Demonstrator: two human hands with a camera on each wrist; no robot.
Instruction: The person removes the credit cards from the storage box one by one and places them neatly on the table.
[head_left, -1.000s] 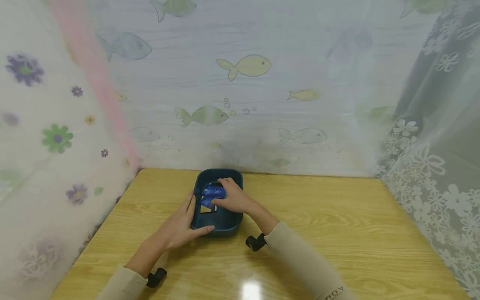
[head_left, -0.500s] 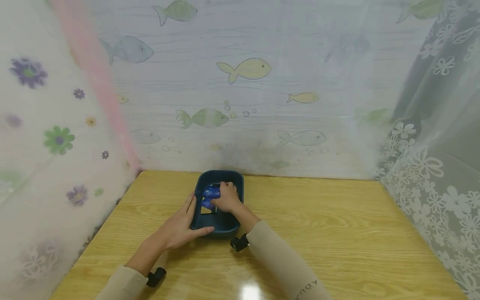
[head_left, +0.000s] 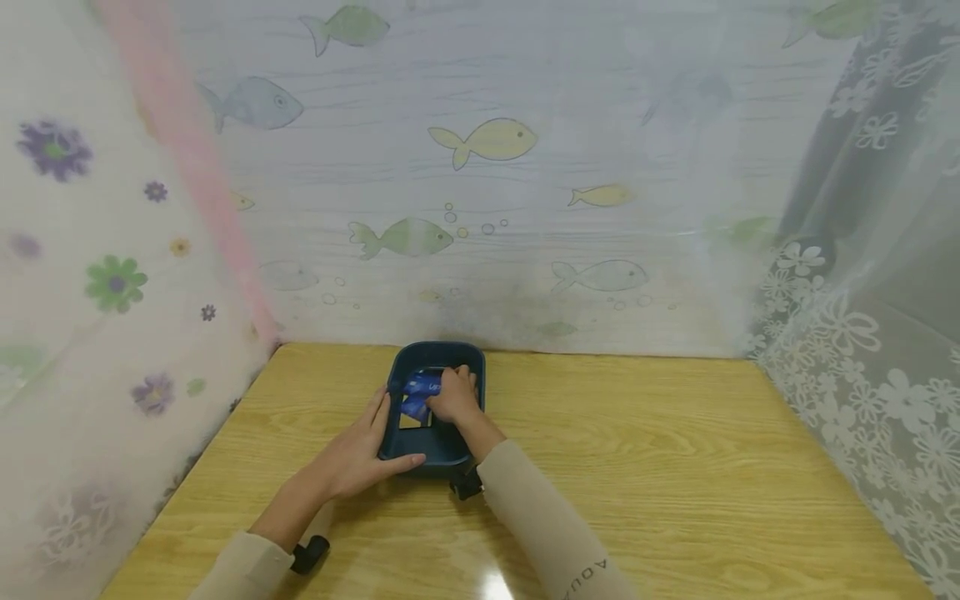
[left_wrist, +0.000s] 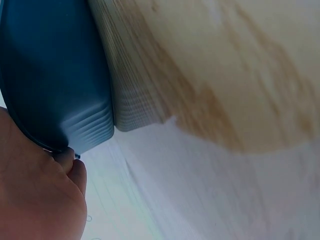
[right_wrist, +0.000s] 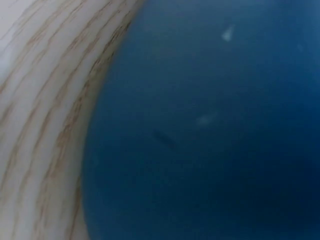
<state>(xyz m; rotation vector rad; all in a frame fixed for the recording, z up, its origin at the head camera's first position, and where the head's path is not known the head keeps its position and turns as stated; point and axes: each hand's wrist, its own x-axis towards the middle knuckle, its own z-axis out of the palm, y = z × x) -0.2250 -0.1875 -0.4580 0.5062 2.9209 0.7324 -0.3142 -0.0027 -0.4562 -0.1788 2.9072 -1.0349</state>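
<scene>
A small blue printed packet (head_left: 420, 390) lies inside a dark blue rounded plastic tub (head_left: 405, 362), which stands on the light wooden desk (head_left: 675, 467) near its far edge, left of centre. The right hand (head_left: 454, 397) reaches into the tub from the near side, its fingers curled over the packet and gripping it. The left hand (head_left: 358, 454) rests against the tub's left wall, fingers fairly straight along the rim and thumb across the near corner, steadying it. The left wrist view shows the tub's outer wall (left_wrist: 55, 80) against the palm (left_wrist: 35, 195). Behind the desk hangs a pale curtain printed with fish (head_left: 487, 137).
</scene>
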